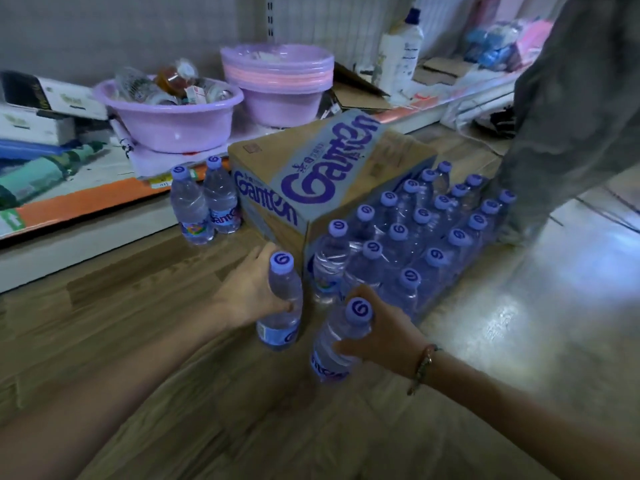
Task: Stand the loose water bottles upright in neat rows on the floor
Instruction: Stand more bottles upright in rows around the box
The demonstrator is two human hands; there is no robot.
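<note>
Beside the box [304,188], your left hand [249,292] and right hand [381,334] each gripped a full, heavy, slippery bottle [282,306] mid-body.

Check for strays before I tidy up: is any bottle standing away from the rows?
Yes. Two bottles stand upright left of the Ganten carton, apart from the rows on its right. Nothing looks spilled or toppled.
</note>
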